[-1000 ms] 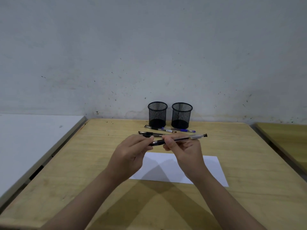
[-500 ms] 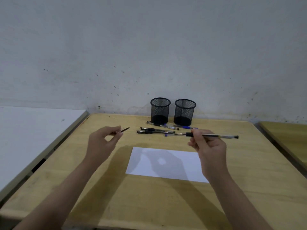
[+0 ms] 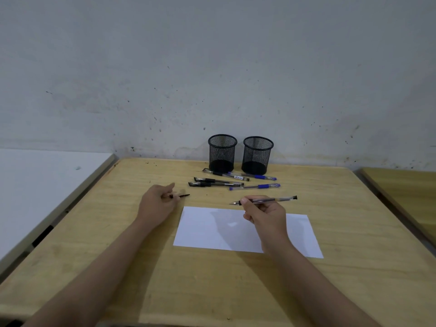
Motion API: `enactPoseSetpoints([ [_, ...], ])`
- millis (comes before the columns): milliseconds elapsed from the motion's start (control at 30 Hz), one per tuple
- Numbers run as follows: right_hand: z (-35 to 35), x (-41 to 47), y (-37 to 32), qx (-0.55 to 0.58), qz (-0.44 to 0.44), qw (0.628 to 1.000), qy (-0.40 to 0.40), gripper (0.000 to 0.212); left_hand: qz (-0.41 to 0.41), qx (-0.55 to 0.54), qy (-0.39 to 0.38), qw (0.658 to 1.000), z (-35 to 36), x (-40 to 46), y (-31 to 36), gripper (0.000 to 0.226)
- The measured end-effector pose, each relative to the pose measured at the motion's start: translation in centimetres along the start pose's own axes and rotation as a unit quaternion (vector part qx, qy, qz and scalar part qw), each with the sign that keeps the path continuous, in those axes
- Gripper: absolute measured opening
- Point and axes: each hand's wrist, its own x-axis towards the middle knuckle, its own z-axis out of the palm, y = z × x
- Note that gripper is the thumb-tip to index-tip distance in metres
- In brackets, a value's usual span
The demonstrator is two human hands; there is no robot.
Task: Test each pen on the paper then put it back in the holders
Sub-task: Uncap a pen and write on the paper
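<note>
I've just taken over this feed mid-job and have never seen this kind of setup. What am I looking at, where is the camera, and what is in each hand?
There is no machine here: a person works with bare hands, filmed by one wide-angle camera worn on the head, looking forward and down. The left hand pinches a black pen cap. The right hand grips the uncapped pen in its fingers, tip pointing left, above the white paper. On the wooden table behind the paper lie five more pens, some black, some blue. Two black mesh holders stand at the far edge by the wall; no pens show in them.
</note>
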Motion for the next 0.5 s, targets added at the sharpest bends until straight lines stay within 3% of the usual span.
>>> enactPoseSetpoints([
  [133,0.1,0.6,0.5,-0.028,-0.01,1.0,-0.006,0.011,0.021,-0.094,0.025,0.995,-1.2,-2.4,1.0,0.04],
  [233,-0.1,0.9,0.7,-0.046,-0.018,0.999,-0.021,0.008,0.076,-0.087,-0.01,0.993,-1.7,-4.7,1.1,0.03],
  [300,-0.2,1.1,0.7,-0.056,-0.024,0.998,-0.026,0.008,0.116,-0.064,-0.057,0.99,-2.1,-5.8,0.7,0.028],
  [433,0.7,1.3,0.5,-0.066,-0.033,0.997,-0.034,0.008,0.182,0.065,-0.138,0.971,-2.5,-6.4,-0.6,0.055],
  [500,1.8,1.3,0.5,-0.07,-0.041,0.996,-0.041,0.01,0.201,0.092,-0.151,0.964,-2.4,-6.4,-1.0,0.059],
])
